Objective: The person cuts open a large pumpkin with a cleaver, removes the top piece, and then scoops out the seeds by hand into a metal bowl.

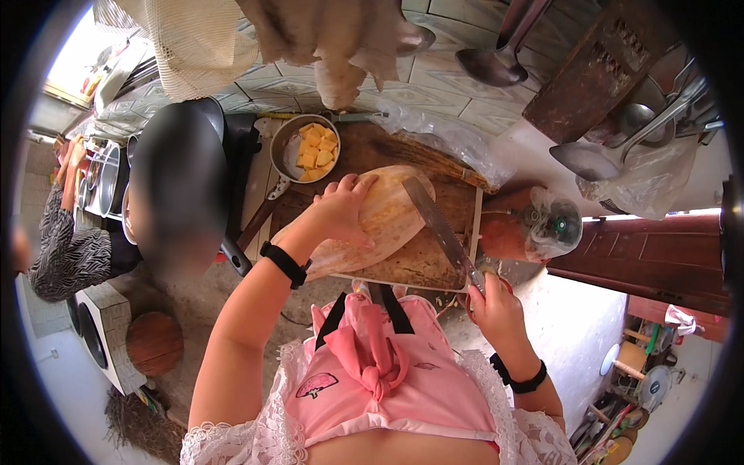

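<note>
On a worn wooden chopping board (pixel 407 270) lies a large, long, pale orange-tan squash (pixel 395 215), set at a slant. My left hand (pixel 343 212) rests on its upper side with the fingers spread, pressing on the skin. My right hand (pixel 494 302) is closed round the red handle of a saw with a long toothed metal blade (pixel 436 224). The blade's far end lies over the right end of the squash; whether it has cut in, I cannot tell. Beyond my left hand a metal saucepan (pixel 278 152) holds orange-yellow cubes (pixel 318 152), its dark handle pointing back towards me.
Left of the board are a black stove and a pan handle (pixel 235 256). Clear plastic wrap (pixel 447 139) lies behind the board, and a red gas cylinder (pixel 511 224) stands right of it. Ladles (pixel 494 64) hang above. A person in a patterned sleeve (pixel 75 256) is at far left.
</note>
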### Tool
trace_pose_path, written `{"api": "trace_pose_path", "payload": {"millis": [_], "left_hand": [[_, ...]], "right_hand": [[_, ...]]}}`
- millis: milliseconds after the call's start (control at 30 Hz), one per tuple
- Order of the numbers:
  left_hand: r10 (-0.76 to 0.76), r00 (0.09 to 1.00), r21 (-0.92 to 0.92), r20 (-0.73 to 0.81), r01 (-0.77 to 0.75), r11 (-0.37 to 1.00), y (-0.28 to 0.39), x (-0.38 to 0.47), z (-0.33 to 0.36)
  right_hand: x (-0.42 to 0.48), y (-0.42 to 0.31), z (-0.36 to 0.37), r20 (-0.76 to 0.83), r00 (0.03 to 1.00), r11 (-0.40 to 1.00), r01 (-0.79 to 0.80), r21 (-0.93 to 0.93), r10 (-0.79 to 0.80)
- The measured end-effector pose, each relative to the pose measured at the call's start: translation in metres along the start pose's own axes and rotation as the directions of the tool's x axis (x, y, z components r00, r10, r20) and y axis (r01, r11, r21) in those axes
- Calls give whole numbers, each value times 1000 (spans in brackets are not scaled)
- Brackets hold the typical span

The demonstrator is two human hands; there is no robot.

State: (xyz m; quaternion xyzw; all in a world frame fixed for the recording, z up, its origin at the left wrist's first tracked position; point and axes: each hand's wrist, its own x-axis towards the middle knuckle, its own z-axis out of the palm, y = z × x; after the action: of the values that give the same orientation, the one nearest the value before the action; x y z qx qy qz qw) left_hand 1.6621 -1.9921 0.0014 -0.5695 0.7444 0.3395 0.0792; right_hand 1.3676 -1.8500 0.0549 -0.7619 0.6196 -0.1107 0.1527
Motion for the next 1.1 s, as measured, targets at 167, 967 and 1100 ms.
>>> {"api": "trace_pose_path", "payload": {"millis": [167, 967, 1100], "left_hand": [[9, 1000, 3, 10, -9, 1000, 0, -1, -2], [-67, 998, -24, 2, 67, 997, 23, 24, 1], [-81, 997, -19, -15, 80, 997, 22, 29, 7]], "right_hand": [[13, -9, -11, 135, 989, 995, -51, -89, 63], [89, 36, 7, 273, 962, 994, 21, -104, 9], [74, 64, 55, 215, 975, 995, -43, -94, 62]]}}
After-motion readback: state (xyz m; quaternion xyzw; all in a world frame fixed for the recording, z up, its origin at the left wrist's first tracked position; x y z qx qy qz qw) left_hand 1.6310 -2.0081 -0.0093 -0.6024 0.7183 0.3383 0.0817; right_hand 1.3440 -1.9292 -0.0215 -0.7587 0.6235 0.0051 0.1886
